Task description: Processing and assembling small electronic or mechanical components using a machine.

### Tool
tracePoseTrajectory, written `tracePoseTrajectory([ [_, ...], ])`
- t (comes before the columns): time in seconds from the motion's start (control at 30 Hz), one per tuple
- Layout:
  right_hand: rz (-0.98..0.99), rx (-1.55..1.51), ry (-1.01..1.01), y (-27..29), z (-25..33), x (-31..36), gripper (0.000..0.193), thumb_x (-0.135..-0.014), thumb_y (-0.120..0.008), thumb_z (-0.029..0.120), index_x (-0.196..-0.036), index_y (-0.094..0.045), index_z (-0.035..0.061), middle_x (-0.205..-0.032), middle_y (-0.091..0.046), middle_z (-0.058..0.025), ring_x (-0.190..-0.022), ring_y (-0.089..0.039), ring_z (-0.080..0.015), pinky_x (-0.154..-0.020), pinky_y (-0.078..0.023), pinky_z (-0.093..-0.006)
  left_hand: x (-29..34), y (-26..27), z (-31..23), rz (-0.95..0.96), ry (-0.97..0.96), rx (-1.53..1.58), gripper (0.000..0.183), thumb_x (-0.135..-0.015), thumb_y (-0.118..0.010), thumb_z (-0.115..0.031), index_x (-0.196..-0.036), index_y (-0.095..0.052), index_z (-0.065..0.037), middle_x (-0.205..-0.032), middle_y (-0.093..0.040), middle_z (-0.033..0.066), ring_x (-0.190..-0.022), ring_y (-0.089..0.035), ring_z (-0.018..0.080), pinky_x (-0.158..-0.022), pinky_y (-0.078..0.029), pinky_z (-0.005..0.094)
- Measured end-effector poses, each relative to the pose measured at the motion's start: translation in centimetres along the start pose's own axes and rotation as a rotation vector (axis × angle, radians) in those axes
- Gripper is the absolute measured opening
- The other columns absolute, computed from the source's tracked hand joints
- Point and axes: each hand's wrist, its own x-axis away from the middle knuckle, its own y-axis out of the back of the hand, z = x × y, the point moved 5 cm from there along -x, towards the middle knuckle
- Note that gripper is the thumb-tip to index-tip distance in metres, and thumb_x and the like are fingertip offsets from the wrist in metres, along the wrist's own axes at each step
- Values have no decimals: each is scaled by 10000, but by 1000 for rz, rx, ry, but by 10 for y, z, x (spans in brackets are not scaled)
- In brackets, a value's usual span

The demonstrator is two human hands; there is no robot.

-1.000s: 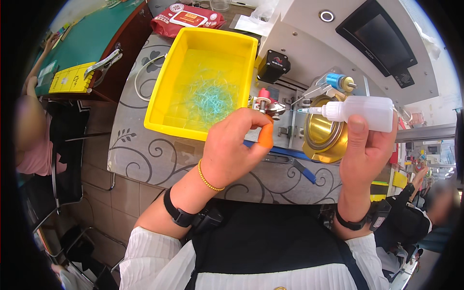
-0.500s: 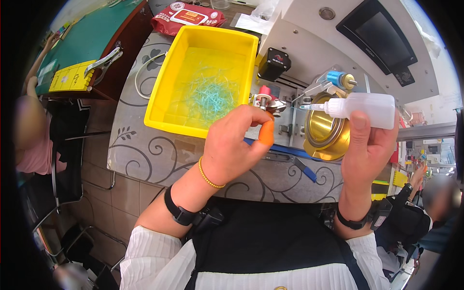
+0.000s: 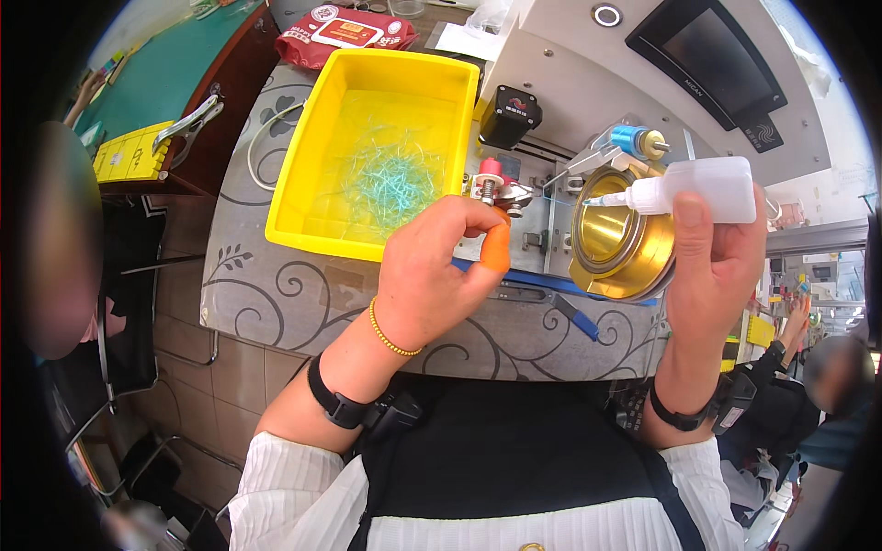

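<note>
My left hand [image 3: 432, 266] is closed in a pinch at the front of the machine, its fingertips wearing orange covers [image 3: 496, 248]. Whatever lies between them is too small or hidden to make out. Just beyond these fingertips sits a small metal clamp with a spring and a red knob [image 3: 491, 168]. In my right hand [image 3: 707, 266] is a translucent white squeeze bottle [image 3: 721, 188], held sideways. Its thin nozzle [image 3: 611, 199] points left, over a shiny gold round part [image 3: 654, 268] of the machine.
A yellow tray [image 3: 308, 225] with tangled teal threads [image 3: 393, 184] stands left of the machine. Near the table edge lies a blue-handled tool [image 3: 577, 319]. A black motor block [image 3: 511, 118], a blue cylinder [image 3: 634, 140] and a screen [image 3: 707, 64] belong to the machine. People sit on both sides.
My right hand has carried the bottle slightly up and right relative to the machine. My left hand keeps its pinch by the clamp. A round button on the machine now shows a lit ring.
</note>
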Motion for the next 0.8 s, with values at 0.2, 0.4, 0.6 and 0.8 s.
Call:
tracePoseTrajectory([
  [0.2,-37,-97,6,4,-2,1,333,-889,-722,181,-1119,-561,2,-1014,-622,-40,-898,-577,-99,-780,-467,-240,4,0,-1,-26,-6,4,183,-733,-700,29,-875,-618,-52,-797,-649,76,-701,-654,214,-643,-515,287],
  [0.4,45,75,98,12,8,0,328,-842,-755,196,-1056,-571,29,-883,-649,-90,-736,-635,-167,-639,-487,-295,6,-8,3,9,49,-112,208,-718,-702,37,-897,-632,-43,-821,-648,124,-761,-653,261,-707,-511,307],
  [0.6,-27,-265,-36,80,17,24,401,-843,-746,223,-1119,-538,19,-950,-631,-108,-848,-649,-186,-750,-505,-303,15,1,15,85,-4,-39,67,-929,-590,-44,-965,-586,11,-917,-650,102,-860,-634,166,-807,-507,277],
  [0.8,-384,-465,-299,178,-32,79,289,-897,-683,141,-1116,-538,21,-1011,-626,-44,-934,-602,-107,-842,-485,-275,23,1,40,31,153,127,97,-993,-522,-92,-1010,-546,0,-977,-641,105,-886,-628,166,-833,-506,288],
])
